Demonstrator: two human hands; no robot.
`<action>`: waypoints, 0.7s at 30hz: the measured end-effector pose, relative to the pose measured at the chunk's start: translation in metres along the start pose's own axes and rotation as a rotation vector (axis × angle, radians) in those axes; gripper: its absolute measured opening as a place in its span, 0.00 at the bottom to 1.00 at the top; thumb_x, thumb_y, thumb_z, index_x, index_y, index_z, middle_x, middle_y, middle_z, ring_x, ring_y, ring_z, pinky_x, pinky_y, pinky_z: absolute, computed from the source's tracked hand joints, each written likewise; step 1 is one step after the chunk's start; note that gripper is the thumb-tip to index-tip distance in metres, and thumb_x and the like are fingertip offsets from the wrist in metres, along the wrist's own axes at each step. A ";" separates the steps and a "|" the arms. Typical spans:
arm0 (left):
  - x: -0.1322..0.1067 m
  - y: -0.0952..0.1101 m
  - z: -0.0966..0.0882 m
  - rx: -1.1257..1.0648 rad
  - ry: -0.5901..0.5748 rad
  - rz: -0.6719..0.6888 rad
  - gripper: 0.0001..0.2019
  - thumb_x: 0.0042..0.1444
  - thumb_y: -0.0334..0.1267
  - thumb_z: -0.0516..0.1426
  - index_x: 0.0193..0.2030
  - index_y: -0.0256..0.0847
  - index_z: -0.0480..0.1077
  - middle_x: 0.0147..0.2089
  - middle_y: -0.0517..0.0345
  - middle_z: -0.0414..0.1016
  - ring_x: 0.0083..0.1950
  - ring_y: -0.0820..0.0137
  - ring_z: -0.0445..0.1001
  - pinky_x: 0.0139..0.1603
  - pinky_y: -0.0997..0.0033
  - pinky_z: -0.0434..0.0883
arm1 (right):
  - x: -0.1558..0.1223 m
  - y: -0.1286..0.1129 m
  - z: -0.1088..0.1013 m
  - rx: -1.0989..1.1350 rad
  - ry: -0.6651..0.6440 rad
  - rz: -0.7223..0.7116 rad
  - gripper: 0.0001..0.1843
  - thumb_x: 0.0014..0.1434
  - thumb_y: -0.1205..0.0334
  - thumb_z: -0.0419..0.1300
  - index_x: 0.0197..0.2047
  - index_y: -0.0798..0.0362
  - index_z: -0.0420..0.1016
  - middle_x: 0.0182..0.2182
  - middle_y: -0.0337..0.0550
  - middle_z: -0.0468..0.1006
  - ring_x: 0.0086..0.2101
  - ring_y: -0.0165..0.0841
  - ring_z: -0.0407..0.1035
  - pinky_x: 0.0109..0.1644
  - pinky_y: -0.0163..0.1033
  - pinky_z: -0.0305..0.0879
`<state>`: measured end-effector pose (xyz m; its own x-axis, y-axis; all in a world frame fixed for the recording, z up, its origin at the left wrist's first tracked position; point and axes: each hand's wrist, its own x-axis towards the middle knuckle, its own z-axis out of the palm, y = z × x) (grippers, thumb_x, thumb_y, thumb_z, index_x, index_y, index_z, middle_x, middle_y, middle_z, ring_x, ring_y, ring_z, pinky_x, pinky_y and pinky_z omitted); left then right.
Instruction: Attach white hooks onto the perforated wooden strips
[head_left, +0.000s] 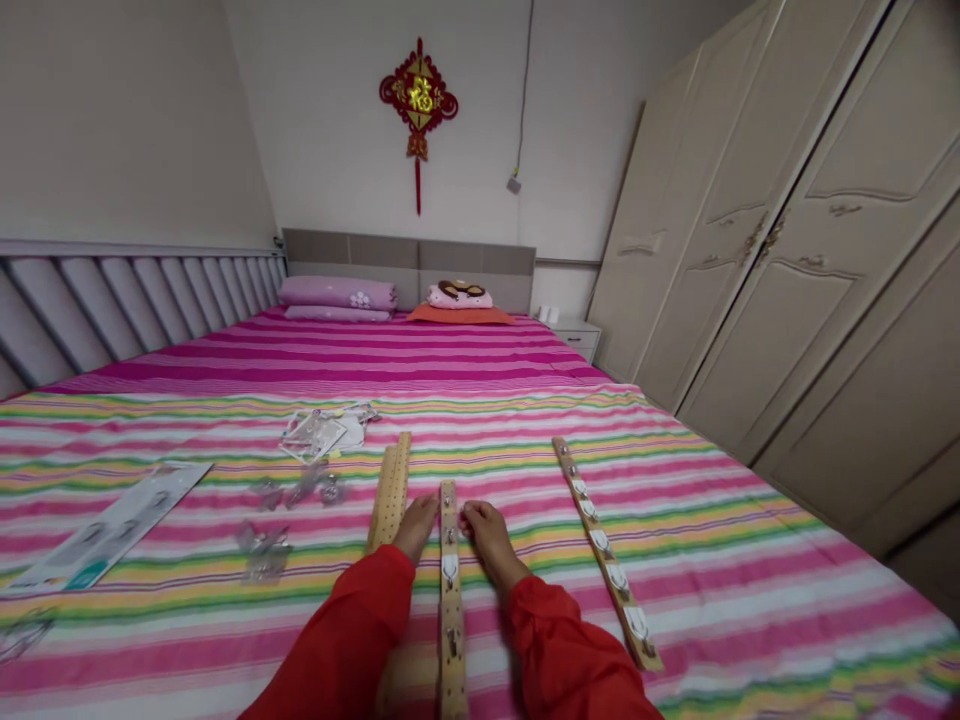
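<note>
A narrow wooden strip (452,610) with metal hooks along it lies lengthwise on the bed between my hands. A white-backed hook (450,571) sits partway down it. My left hand (418,527) is at the strip's left edge near the far end, fingers together; whether it grips anything is hidden. Just right of the strip, my right hand (487,537) is closed with thumb and fingers pinched, and anything in it is too small to make out. Bare wooden strips with holes (390,495) lie left of my left hand, partly covered by my sleeve.
Another wooden strip with several white hooks (607,553) lies to the right. On the left are small clear bags of metal parts (266,553), torn packaging (322,432) and a long packaging card (124,525). Pillows (337,293) and a wardrobe (750,250) stand farther off.
</note>
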<state>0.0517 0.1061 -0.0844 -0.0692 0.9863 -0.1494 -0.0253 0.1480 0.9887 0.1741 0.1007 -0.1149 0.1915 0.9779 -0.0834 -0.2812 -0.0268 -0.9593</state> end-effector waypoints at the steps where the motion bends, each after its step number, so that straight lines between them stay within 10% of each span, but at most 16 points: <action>1: -0.007 0.001 -0.002 -0.006 -0.012 -0.005 0.13 0.43 0.49 0.59 0.24 0.39 0.69 0.26 0.58 0.73 0.35 0.66 0.72 0.39 0.69 0.68 | -0.007 -0.001 -0.003 0.012 0.001 0.001 0.13 0.39 0.52 0.64 0.21 0.53 0.70 0.15 0.34 0.70 0.19 0.29 0.65 0.24 0.34 0.59; 10: -0.091 0.003 -0.034 -0.115 -0.020 -0.109 0.25 0.35 0.52 0.65 0.39 0.37 0.74 0.42 0.50 0.76 0.46 0.64 0.72 0.45 0.69 0.68 | -0.076 -0.001 -0.029 0.094 0.031 0.017 0.14 0.38 0.53 0.66 0.26 0.53 0.73 0.19 0.36 0.71 0.23 0.32 0.66 0.29 0.36 0.62; 21: -0.139 -0.012 -0.121 0.197 0.349 0.275 0.16 0.39 0.48 0.59 0.33 0.41 0.74 0.34 0.55 0.78 0.37 0.62 0.74 0.39 0.68 0.70 | -0.208 0.028 -0.068 0.111 0.110 0.071 0.22 0.40 0.39 0.66 0.23 0.51 0.75 0.19 0.38 0.70 0.17 0.28 0.59 0.19 0.33 0.52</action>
<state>-0.0588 -0.0418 -0.0773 -0.3781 0.9127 0.1549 0.2280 -0.0704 0.9711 0.1904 -0.1176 -0.1431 0.2679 0.9456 -0.1847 -0.3988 -0.0657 -0.9147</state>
